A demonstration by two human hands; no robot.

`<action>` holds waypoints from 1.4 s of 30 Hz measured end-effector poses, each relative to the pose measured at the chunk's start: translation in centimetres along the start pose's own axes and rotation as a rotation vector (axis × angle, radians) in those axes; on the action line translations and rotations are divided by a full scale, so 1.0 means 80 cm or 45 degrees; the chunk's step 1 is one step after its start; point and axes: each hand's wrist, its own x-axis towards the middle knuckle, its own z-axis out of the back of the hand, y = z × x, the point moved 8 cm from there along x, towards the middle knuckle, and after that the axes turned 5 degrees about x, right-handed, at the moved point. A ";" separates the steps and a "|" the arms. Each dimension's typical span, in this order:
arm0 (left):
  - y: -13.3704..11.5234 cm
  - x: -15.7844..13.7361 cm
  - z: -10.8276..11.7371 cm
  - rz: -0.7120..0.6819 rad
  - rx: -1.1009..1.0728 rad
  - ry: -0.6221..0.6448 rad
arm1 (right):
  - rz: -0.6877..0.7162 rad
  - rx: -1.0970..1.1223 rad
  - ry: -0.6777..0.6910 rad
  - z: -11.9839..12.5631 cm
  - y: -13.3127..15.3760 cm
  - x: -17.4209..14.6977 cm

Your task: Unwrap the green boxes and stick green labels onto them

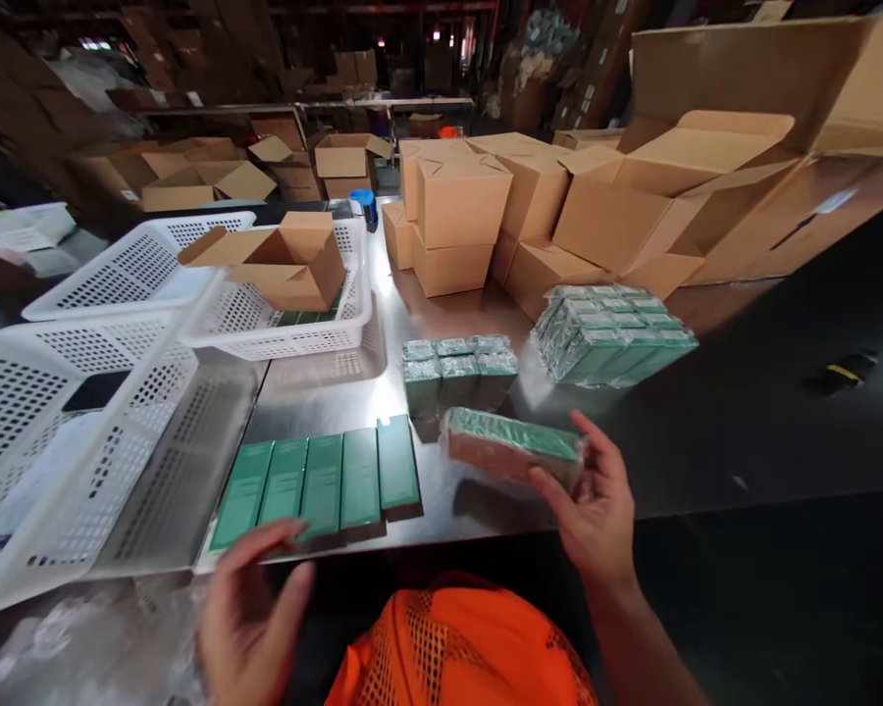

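Observation:
My right hand (596, 495) grips one end of a green box in clear plastic wrap (511, 441), raised above the metal table and tilted. Fingers curled and apart, my left hand (254, 608) holds nothing; its fingertips are close to the near edge of a row of flat green boxes (322, 485). Those boxes lie side by side, the rightmost set a little farther back. Behind the held box stands a small group of wrapped green boxes (458, 373). A larger stack of wrapped green boxes (614, 333) sits farther right.
White plastic baskets (286, 343) stand on the left, one bearing an open carton (286, 270). Closed brown cartons (460, 201) and large open ones (633, 206) line the back right. A blue tape roll (364, 208) stands behind the baskets. Crumpled clear plastic (95, 647) lies at lower left.

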 end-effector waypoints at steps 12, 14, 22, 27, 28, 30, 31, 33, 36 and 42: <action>-0.006 -0.002 -0.150 0.473 -0.695 0.167 | -0.250 0.476 0.578 -0.063 -0.012 -0.100; -0.004 -0.022 -0.163 0.559 -0.726 0.289 | 0.048 0.304 0.547 -0.057 0.007 -0.094; 0.016 -0.052 -0.164 0.649 -0.591 0.391 | 0.473 0.022 0.575 -0.049 0.038 -0.082; -0.004 -0.060 -0.184 0.452 -0.380 0.889 | -0.102 0.117 0.782 -0.060 0.019 -0.048; -0.005 -0.066 -0.190 0.452 -0.363 0.962 | -0.150 0.077 0.807 -0.063 0.020 -0.044; -0.003 -0.077 -0.196 0.466 -0.340 1.047 | -0.199 0.024 0.811 -0.069 0.025 -0.038; -0.001 -0.081 -0.197 0.465 -0.325 1.074 | -0.225 0.029 0.786 -0.071 0.026 -0.036; 0.006 -0.086 -0.197 0.458 -0.268 1.111 | -0.322 0.100 0.685 -0.069 0.023 -0.034; 0.018 -0.089 -0.189 0.455 -0.152 1.131 | -0.471 0.233 0.507 -0.059 0.008 -0.032; 0.020 -0.112 -0.172 0.362 0.085 1.350 | -0.330 0.193 0.141 -0.043 -0.015 0.021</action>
